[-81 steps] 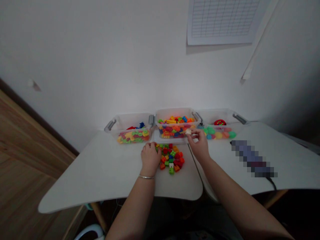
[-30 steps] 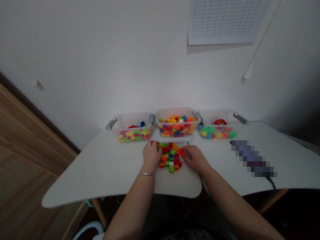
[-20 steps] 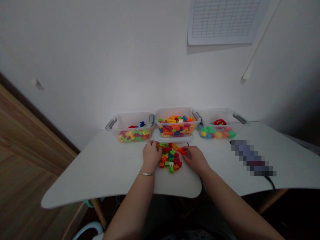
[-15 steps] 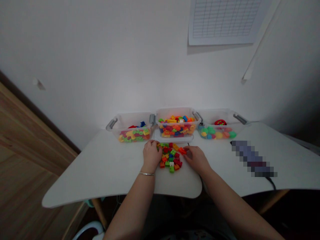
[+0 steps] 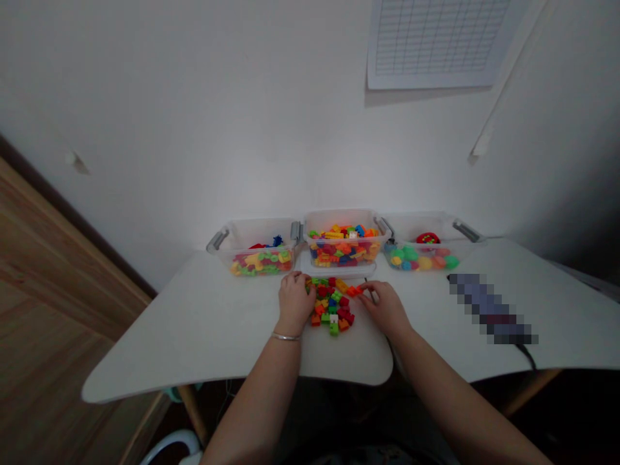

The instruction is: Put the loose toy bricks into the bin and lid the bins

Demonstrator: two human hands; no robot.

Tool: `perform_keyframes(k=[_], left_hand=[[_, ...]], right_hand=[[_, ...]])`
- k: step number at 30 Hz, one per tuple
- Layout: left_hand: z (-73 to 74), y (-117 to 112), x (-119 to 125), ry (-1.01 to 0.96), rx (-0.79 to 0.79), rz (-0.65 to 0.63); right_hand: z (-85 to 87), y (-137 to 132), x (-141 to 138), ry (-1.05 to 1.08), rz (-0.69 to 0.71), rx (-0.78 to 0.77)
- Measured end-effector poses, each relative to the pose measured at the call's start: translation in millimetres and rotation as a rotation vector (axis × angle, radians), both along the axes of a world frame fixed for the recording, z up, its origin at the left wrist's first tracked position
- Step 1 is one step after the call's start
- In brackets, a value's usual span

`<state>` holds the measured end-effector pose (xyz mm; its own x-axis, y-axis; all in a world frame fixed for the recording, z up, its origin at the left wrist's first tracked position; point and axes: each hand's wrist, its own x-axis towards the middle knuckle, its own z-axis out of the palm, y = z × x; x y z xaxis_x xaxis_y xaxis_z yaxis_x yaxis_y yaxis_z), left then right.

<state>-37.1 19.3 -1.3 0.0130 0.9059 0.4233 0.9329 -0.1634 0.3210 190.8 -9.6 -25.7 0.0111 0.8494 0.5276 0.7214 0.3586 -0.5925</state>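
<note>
A loose pile of small plastic building bricks (image 5: 332, 307) in red, green, orange, yellow and blue lies on the white table. My left hand (image 5: 295, 301) rests on the pile's left edge with its fingers curled over the nearest bricks, and a thin bracelet (image 5: 285, 336) circles that wrist. At the pile's right edge, my right hand (image 5: 385, 307) reaches in with its fingertips pinched on an orange brick (image 5: 355, 291). Whether my left hand holds a brick is hidden by its fingers.
Three clear plastic bins with grey handles stand along the back of the white table (image 5: 194, 323): the left bin (image 5: 256, 229), middle brick bin (image 5: 343, 216) and right bin (image 5: 426, 223) of round pieces. A pixelated object (image 5: 489, 309) with a black cable lies to the right.
My right hand has come down from the middle bin, where it held a white brick, to the pile's right edge at the orange brick. My left hand has stayed at the pile.
</note>
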Motion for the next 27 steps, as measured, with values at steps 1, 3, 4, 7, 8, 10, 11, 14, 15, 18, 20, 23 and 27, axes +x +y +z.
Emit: perform_keyframes(k=[1,3,4,7,8,10,11,14,15,18,20,23,27], left_hand=[[0.3,0,0,0.002,-0.001,-0.001],[0.7,0,0,0.002,-0.005,0.002],[0.9,0,0,0.002,-0.007,0.002],[1.3,0,-1,0.001,-0.010,0.003],[1.5,0,-1,0.003,-0.011,0.004],[1.8,0,-1,0.008,-0.017,0.007],[1.9,0,-1,0.010,-0.020,0.008],[1.4,0,-1,0.008,-0.021,0.008],[0.9,0,-1,0.007,-0.017,0.008],[-0.7,0,-2,0.006,-0.006,0.006],[-1.2,0,-2,0.007,-0.004,0.007],[-0.6,0,-2,0.008,-0.006,0.008],[0.9,0,-1,0.010,-0.013,0.012]], right_hand=[[2.2,1,0,0.063,-0.016,0.028],[10.5,3,-1,0.189,-0.050,0.085],[16.7,6,-1,0.244,-0.066,0.118],[40.8,17,-1,0.340,-0.099,0.216],[49.6,23,-1,0.342,-0.105,0.244],[66.9,37,0,0.306,-0.108,0.280],[74.9,45,0,0.272,-0.113,0.293],[95.2,67,-2,0.125,-0.142,0.291],[100.6,73,-3,0.062,-0.156,0.273],[112.9,84,-8,-0.155,-0.198,0.141],[118.6,86,-13,-0.309,-0.191,0.030],[124.9,82,-19,-0.496,-0.151,-0.067],[133.7,80,-27,-0.600,-0.102,-0.206]])
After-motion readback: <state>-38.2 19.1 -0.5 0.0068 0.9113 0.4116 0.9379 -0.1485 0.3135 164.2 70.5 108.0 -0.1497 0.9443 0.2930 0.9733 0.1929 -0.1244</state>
